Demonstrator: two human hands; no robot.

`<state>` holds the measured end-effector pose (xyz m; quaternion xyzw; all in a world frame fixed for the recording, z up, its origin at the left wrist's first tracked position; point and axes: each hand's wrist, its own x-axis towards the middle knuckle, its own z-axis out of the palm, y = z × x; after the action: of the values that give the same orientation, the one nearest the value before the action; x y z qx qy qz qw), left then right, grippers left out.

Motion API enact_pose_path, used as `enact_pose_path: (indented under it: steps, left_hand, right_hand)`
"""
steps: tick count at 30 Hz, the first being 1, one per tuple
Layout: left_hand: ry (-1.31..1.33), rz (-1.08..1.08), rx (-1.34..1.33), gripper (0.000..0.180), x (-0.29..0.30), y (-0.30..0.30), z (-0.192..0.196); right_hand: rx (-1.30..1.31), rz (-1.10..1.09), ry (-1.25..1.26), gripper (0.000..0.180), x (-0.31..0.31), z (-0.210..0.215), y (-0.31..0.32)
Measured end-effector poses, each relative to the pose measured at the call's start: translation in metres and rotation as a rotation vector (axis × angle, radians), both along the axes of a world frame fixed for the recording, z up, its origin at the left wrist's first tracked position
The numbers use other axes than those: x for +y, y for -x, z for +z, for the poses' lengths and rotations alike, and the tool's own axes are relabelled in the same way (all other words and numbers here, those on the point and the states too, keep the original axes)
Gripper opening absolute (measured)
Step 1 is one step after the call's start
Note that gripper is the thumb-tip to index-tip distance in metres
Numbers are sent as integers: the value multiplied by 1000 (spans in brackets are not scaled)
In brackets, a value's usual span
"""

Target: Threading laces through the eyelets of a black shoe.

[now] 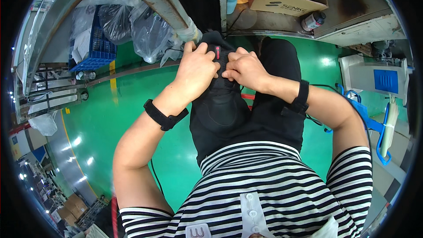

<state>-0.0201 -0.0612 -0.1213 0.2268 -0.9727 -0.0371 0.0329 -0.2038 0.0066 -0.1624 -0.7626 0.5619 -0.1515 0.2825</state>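
Black-and-white striped short-sleeved shirt (273, 180), white button placket; black wristbands (165, 115) both wrists; dark trousers (277, 105), probably.

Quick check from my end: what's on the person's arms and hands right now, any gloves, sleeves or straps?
No gloves: both the left hand and right hand are bare. Each wrist carries a black strap, left band and right band. Short black-and-white striped sleeves end at the upper arms; the forearms are uncovered.

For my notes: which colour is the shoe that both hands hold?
The shoe is black, with a small red tab near its top; the head view shows it.
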Motion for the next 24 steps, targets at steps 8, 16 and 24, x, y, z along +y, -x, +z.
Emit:
enact_pose_path:
  steps: [8,16,24]
  left_hand:
    - [-187,85,190,19,15,5,-27]
    - [7,161,158,35,28,-1,14]
    - [129,22,-34,16,34,24,12]
  right_hand:
    - [-614,161,150,20,91,36,-33]
    - [-1145,-475,-342,23,83,5,14]
    - [-1336,-540,-501,26,73,-2,14]
